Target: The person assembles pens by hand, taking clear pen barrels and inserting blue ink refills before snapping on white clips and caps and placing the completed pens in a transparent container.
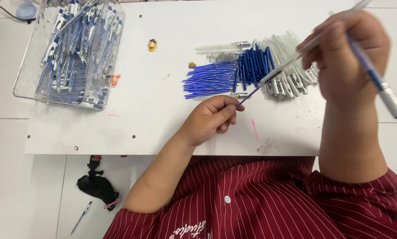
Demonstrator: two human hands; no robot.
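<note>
Left hand (211, 117) pinches a blue refill (248, 95) by its tail, tip entering the clear barrel (295, 57) gripped in the closed right hand (344, 53), which also clutches a finished pen (377, 82). At 10 o'clock, tray (23, 75) holds many assembled pens. Loose refills (209, 79), blue caps (253, 64), clear barrels (291, 77) remain at 12, so plenty left. Springs hard to make out; right fingertips hidden.
</note>
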